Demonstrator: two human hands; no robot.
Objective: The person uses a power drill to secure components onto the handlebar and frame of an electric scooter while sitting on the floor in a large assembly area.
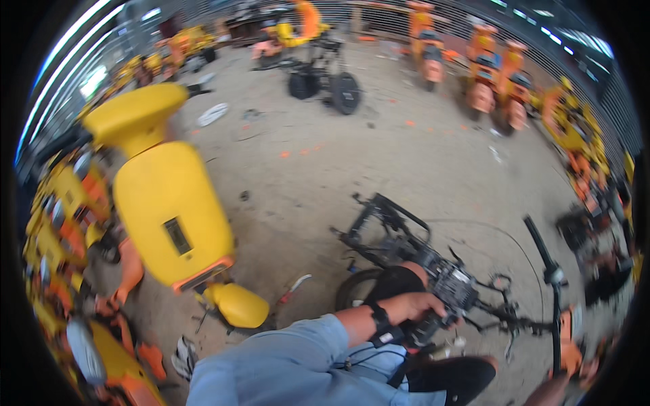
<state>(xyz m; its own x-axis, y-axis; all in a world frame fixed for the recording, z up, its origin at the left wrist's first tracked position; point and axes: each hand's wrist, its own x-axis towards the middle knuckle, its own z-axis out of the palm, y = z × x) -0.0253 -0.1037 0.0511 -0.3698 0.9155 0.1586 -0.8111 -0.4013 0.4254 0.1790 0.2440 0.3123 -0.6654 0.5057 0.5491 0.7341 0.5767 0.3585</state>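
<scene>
Fingers of left hand clenched on black handlebar grip | stripped bike frame, long axis 10-to-4 o'clock, lies at 12 o'clock from fingers | right hand barely enters at 5 o'clock, grasp cannot be told | concrete floor, no surface | yellow scooter body at 9 o'clock, orange scooters at 1 o'clock

L grip curled shut, forearm across; R forearm barely in view.
</scene>
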